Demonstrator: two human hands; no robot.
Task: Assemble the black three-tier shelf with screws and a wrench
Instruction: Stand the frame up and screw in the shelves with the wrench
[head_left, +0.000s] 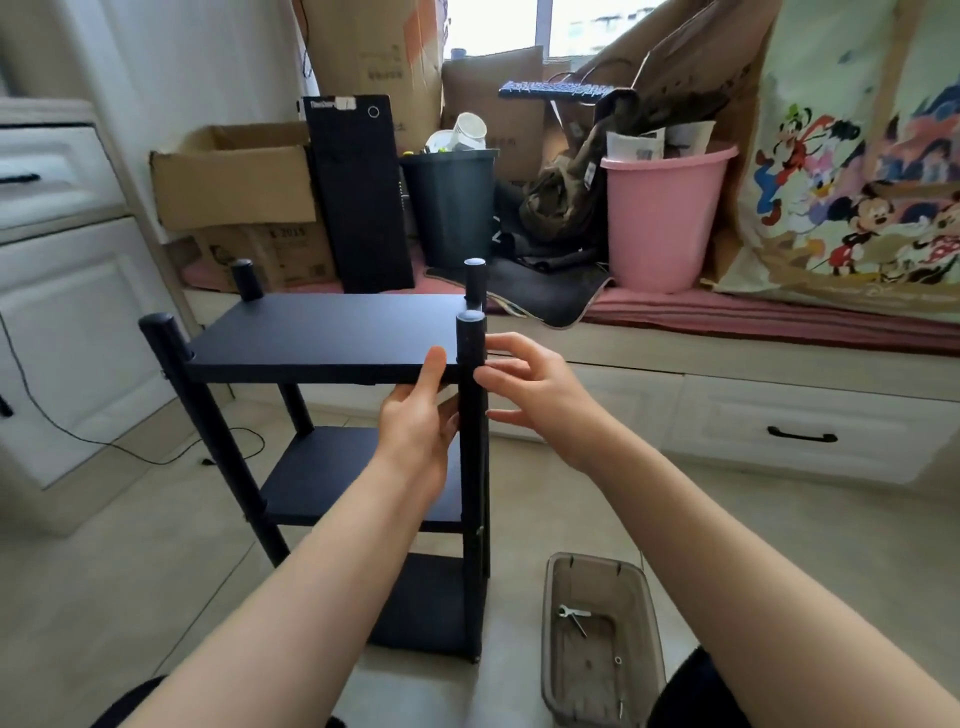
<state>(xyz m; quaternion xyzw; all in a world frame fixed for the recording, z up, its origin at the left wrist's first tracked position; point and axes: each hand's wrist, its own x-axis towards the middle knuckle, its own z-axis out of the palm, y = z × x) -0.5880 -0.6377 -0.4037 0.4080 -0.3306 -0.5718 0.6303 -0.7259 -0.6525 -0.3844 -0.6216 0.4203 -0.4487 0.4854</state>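
The black three-tier shelf (322, 332) stands upright on the tiled floor, with four round posts rising past its top board. My left hand (415, 415) grips the front edge of the top board beside the near right post (471, 467), thumb up against the edge and fingers curled beneath. My right hand (530, 389) is on the other side of that post, fingertips touching it at the height of the top board; I cannot see anything between them. A small wrench (574, 614) lies in a clear plastic tray (550, 675) on the floor at the lower right, with a few screws.
Behind the shelf a window bench holds cardboard boxes (234, 176), a black computer tower (358, 192), a dark bin (452, 202) and a pink bucket (665, 218). White cabinets (67, 312) stand at the left, and a black cable (130, 452) trails on the floor.
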